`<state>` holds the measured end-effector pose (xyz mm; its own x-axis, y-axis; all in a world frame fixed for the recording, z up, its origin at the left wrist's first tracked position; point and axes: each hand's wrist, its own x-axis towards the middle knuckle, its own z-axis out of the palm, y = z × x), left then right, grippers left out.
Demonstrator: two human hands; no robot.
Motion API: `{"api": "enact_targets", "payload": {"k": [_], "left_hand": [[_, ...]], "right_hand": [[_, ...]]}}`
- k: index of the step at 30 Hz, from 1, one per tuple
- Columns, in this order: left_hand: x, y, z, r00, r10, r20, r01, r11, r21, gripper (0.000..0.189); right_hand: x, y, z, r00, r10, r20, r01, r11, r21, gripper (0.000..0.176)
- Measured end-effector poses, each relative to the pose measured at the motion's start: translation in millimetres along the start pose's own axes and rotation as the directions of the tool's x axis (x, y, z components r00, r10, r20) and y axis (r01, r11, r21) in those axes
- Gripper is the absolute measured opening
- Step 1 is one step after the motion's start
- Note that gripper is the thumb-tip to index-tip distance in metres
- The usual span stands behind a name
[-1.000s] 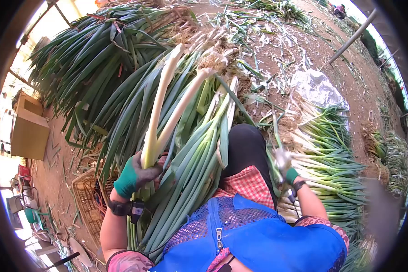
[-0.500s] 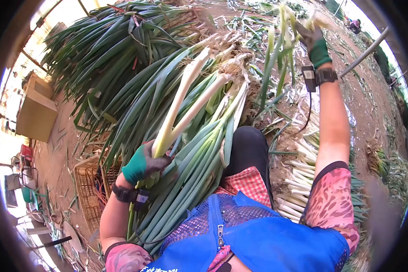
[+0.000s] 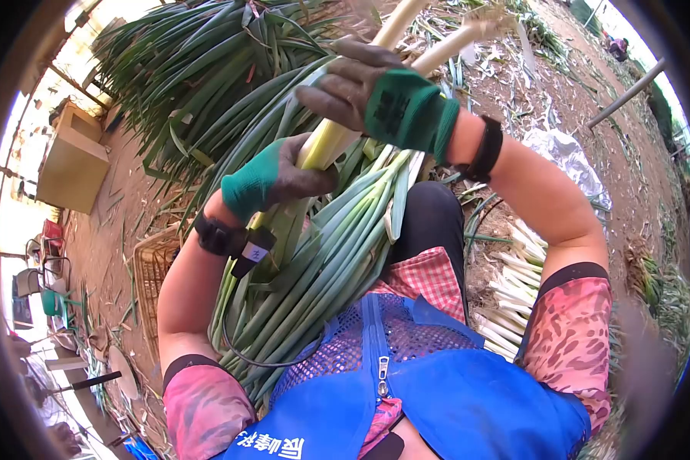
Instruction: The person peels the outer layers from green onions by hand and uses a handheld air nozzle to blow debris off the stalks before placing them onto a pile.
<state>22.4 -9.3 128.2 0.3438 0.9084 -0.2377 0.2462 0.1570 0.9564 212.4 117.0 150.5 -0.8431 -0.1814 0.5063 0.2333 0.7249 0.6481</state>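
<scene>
My left hand [image 3: 287, 176], in a green glove with dark fingers, is closed round thick green onions [image 3: 327, 144] above my lap. Their pale stalks slant up and to the right, with a root end [image 3: 489, 21] at the top. Across the stalks reaches my right hand [image 3: 376, 93], gloved alike, its fingers stretched out and a little apart over them; its thumb is hidden. Below lies a bundle of long green onion leaves [image 3: 322, 249], by my knee.
A large heap of untrimmed green onions [image 3: 207, 73] lies ahead on the left. Pale stalks [image 3: 514, 287] lie in a row on the ground at my right. A yellow plastic crate [image 3: 152, 268] and a tan box [image 3: 73, 165] stand at left. Scraps litter the soil.
My right hand has come back from the far upper right, where it had loose leaves, to the stalks. My left hand has lifted the green onions up and to the right.
</scene>
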Motion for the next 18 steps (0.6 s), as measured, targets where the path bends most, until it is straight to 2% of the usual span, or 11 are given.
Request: {"api": "enact_targets", "payload": {"k": [1, 2, 5, 7, 8, 9, 11, 13, 15, 17, 18], "left_hand": [[-3.6, 3.8, 2.5, 1.000, 0.016, 0.003, -0.016, 1.000, -0.018, 0.052], [-7.6, 9.8, 3.7, 0.999, 0.034, 0.007, -0.033, 0.999, -0.033, 0.055], [-20.5, 16.7, -0.2, 0.996, 0.089, -0.003, -0.088, 0.989, 0.115, 0.072], [-30.1, 3.5, -5.9, 0.991, 0.130, -0.026, -0.119, 0.962, 0.245, 0.075], [-35.7, -5.7, -10.7, 0.984, 0.154, -0.092, -0.115, 0.935, 0.336, 0.075], [-40.6, -23.3, -16.3, 0.968, 0.159, -0.192, -0.056, 0.889, 0.454, 0.075], [-47.5, -60.6, -29.7, 0.903, 0.210, -0.374, 0.088, 0.762, 0.641, 0.073], [-52.8, -73.8, -43.7, 0.867, 0.022, -0.498, 0.359, 0.666, 0.654, 0.063], [-52.9, -114.5, -74.6, 0.817, -0.045, -0.576, 0.526, 0.469, 0.710, 0.054], [-60.4, -135.7, -99.7, 0.800, -0.150, -0.582, 0.600, 0.234, 0.765, 0.048], [-55.8, -136.7, -105.6, 0.784, -0.191, -0.591, 0.615, 0.110, 0.780, 0.046]], "right_hand": [[-0.3, 6.4, -1.2, 0.998, -0.014, 0.059, 0.013, 1.000, 0.019, 0.030], [0.2, 16.8, -2.6, 0.994, -0.051, -0.101, 0.047, 0.998, -0.043, 0.019], [-19.3, 58.1, -27.6, 0.970, 0.001, 0.242, 0.042, 0.984, -0.171, 0.046], [-25.2, 96.0, -62.2, 0.999, -0.030, 0.039, 0.040, 0.956, -0.290, 0.040], [-30.8, 110.6, -77.4, 0.995, 0.043, 0.087, -0.014, 0.949, -0.315, 0.038], [-40.8, 123.0, -89.9, 0.983, 0.120, 0.136, -0.067, 0.937, -0.344, 0.037], [-77.8, 160.0, -100.4, 0.991, -0.081, -0.108, 0.006, 0.828, -0.561, 0.034], [-101.9, 174.6, -140.5, 0.998, 0.068, 0.005, -0.052, 0.796, -0.604, 0.032], [-133.1, 188.8, -166.8, 0.994, 0.097, -0.047, -0.102, 0.704, -0.703, 0.030], [-146.5, 192.0, -199.2, 0.986, 0.166, -0.020, -0.145, 0.787, -0.600, 0.028], [-137.5, 185.4, -219.6, 0.950, 0.301, 0.086, -0.192, 0.776, -0.601, 0.028]]}}
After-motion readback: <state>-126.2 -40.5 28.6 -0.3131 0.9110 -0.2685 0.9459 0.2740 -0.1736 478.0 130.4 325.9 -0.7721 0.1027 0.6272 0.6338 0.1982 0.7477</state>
